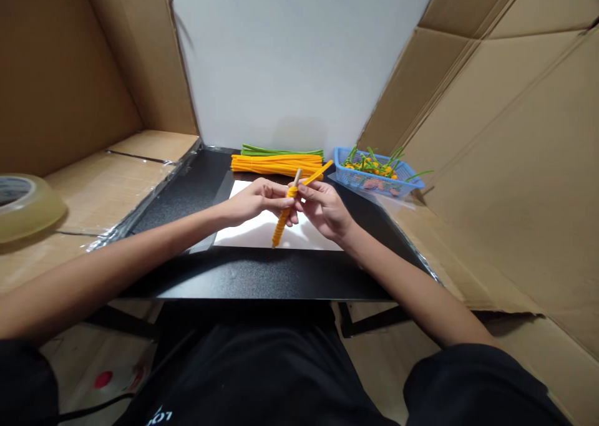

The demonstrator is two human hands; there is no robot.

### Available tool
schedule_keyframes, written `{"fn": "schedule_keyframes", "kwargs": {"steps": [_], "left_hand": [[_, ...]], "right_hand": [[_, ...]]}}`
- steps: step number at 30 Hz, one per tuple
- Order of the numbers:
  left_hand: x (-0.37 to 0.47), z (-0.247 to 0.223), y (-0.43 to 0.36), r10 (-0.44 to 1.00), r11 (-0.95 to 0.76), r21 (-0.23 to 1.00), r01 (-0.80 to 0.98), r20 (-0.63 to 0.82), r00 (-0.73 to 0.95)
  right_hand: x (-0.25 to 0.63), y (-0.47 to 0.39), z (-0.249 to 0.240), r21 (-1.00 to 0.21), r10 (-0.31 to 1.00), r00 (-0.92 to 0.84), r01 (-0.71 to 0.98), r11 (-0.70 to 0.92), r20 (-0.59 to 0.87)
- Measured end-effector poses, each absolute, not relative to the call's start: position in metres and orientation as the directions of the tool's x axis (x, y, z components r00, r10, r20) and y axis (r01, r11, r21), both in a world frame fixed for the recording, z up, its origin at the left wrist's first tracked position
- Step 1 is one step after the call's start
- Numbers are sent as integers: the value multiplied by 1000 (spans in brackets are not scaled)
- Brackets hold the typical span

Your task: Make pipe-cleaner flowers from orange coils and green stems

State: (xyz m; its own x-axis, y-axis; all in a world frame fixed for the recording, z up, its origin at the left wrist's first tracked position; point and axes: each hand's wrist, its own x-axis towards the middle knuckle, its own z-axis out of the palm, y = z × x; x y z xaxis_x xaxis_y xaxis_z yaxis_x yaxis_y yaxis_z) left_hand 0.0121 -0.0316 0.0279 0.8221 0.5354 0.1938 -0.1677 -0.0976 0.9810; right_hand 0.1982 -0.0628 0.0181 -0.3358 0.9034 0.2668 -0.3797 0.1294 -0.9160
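A thin pale stick [298, 175] is tilted over a white sheet [234, 237], with an orange pipe cleaner [279, 231] wound in tight coils along most of its length. My left hand [259, 200] is closed round the coiled stick near its upper part. Between thumb and fingers, my right hand [325, 209] pinches the pipe cleaner close to the last coil. The unwound end of the pipe cleaner sticks out past the right fingers, up and to the right. Some fingertips are hidden behind the stick.
Behind the sheet lie a bundle of orange pipe cleaners [276, 163] and several green pipe cleaners [281, 151]. A blue basket [369, 183] at the right holds orange and green pieces. Cardboard walls [505, 133] flank the black table [262, 276]. A tape roll [40, 208] sits far left.
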Motion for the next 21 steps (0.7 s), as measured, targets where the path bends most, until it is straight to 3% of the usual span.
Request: {"fn": "schedule_keyframes", "kwargs": {"steps": [4,8,11,14,18,21], "left_hand": [[8,26,-28,396,52,987,-150,117,911],[12,23,-31,476,106,983,-150,83,876],[19,19,-35,685,-41,995,-90,93,722],[23,14,-38,831,-260,965,19,214,514],[24,13,-40,822,-451,888,83,378,427],[23,16,-39,822,-427,903,39,370,432]], "right_hand": [[199,-65,21,-934,869,-438,-351,70,230],[198,-63,23,-924,923,-305,-365,117,237],[197,-60,20,-924,962,-132,-334,184,240],[196,-57,17,-925,963,-23,-286,251,268],[194,-59,16,-926,965,-62,-301,226,256],[195,-60,17,-916,968,-99,-360,179,229]]}}
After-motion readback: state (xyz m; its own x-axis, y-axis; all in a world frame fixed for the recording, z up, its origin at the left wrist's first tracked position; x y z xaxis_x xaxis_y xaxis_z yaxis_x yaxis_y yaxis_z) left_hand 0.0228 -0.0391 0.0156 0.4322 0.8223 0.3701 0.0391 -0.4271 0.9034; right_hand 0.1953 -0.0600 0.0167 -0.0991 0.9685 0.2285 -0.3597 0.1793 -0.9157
